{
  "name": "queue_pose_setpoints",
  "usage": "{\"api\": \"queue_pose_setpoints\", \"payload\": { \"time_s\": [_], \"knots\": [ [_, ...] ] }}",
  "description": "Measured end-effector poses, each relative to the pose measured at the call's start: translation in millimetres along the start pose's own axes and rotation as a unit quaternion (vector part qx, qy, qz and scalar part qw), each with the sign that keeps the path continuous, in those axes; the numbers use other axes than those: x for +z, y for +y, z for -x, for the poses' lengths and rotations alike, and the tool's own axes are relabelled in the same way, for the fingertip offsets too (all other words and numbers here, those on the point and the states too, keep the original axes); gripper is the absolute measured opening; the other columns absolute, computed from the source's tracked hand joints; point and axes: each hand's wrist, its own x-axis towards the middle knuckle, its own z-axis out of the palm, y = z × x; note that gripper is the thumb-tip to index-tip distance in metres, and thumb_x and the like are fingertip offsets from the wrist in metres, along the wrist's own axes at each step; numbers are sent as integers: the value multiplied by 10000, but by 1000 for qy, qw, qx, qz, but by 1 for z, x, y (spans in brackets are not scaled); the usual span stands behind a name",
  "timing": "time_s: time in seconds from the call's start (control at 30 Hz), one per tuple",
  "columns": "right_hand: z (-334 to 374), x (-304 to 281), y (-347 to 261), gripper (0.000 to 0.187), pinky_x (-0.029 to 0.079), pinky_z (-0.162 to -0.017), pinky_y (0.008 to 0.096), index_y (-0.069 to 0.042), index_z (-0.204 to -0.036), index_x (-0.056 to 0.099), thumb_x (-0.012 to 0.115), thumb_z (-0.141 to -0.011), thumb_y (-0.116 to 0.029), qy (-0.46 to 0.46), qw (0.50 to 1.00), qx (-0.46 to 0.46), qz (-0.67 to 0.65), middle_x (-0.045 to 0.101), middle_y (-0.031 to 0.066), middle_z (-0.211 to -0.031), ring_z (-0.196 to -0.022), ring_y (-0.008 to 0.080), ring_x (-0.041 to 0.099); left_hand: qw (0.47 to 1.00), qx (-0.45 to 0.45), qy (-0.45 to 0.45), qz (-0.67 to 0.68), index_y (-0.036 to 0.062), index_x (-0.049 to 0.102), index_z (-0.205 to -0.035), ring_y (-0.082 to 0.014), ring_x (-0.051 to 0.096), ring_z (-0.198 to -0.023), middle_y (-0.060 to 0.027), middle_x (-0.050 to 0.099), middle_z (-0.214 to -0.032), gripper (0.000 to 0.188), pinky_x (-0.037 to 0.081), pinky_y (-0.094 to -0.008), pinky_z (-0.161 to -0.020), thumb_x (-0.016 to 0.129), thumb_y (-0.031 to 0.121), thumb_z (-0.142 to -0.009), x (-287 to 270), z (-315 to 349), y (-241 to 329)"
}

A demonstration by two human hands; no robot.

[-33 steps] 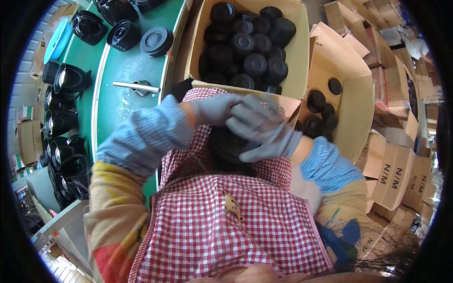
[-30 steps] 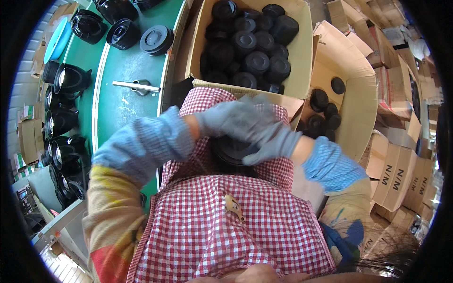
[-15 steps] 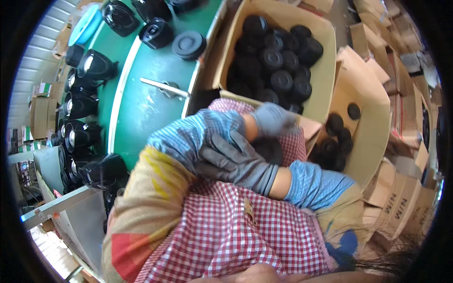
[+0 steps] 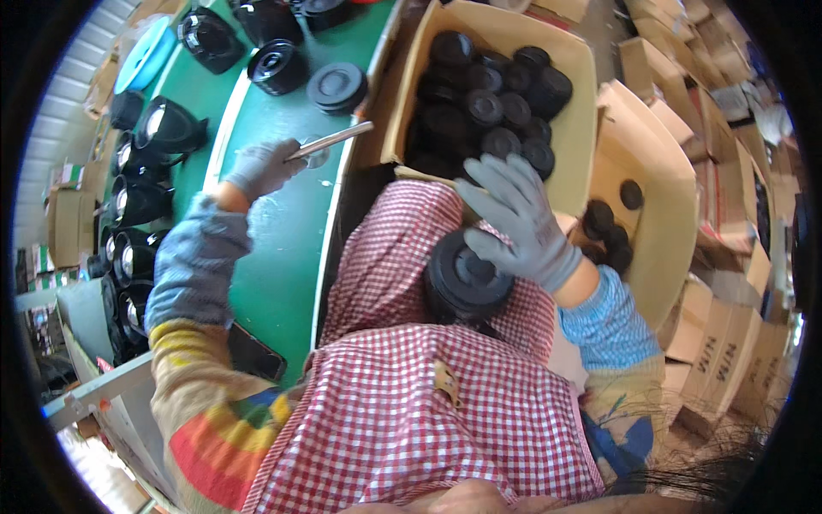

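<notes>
My left hand [image 4: 264,168], in a grey glove, is over the green table with its fingers closed round one end of a metal rod [image 4: 336,139]. A small round part shows beneath the rod. My right hand [image 4: 529,224], also gloved, is open with its fingers spread. Just below it, a black round vessel with a ridged round lid [image 4: 462,274] rests in my lap on the red checked apron [image 4: 428,403]. The right thumb is close to the lid; whether they touch I cannot tell.
Glossy black pots [image 4: 141,201] line the table's left side. A black lid-like disc [image 4: 337,86] lies on the green table [image 4: 274,278]. Beyond my lap stands a carton [image 4: 578,128] of black round parts, with a second carton [image 4: 664,231] to its right.
My left hand has moved from over my lap left to the table and taken hold of the metal rod. My right hand has moved off my left forearm, forward and right, and opened.
</notes>
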Motion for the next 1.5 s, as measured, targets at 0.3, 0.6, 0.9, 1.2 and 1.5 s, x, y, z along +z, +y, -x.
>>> {"api": "queue_pose_setpoints", "payload": {
  "time_s": [0.3,0.6,0.9,1.2,1.5],
  "knots": [
    [-7,-63,7,455,551,-719,453,-149,-1285,679,679,-903,-395,-212,971,92,-63,728,161,-976,-862,338,704,940,281,-48,189,55,651,-988,-399,666,-803,-201,649,-833,292,514,-466,-701,666,342,-935,-47,50,202],
    [72,-19,-5,459,558,-762,459,-178,-1328,640,606,-954,-441,-175,963,181,-101,731,155,-998,-875,353,712,921,354,-87,135,121,672,-1146,-360,686,-828,-165,681,-867,320,534,-451,-723,645,365,-941,-7,34,215],
    [38,-38,9,598,457,-934,510,-158,-1407,549,474,-985,-576,-284,959,0,17,698,151,-1078,-1041,335,649,943,310,-94,78,109,651,-1227,-367,674,-841,-134,672,-911,357,531,-470,-739,601,342,-961,-8,45,235],
    [28,15,-69,857,1,-1237,555,-194,-1610,283,323,-954,-744,-176,968,-35,-176,192,146,-1679,-1551,371,135,870,410,-60,267,80,715,-1099,-354,649,-1004,-153,701,-1010,301,502,-460,-885,678,291,-888,56,-54,249],
    [29,15,-50,778,115,-1254,445,-128,-1643,42,272,-1054,-581,-12,738,226,-636,44,155,-1703,-1572,244,70,752,457,169,443,63,625,-1253,-301,600,-1161,-135,611,-1266,414,506,-413,-952,686,259,-893,73,6,221]
  ]
}}
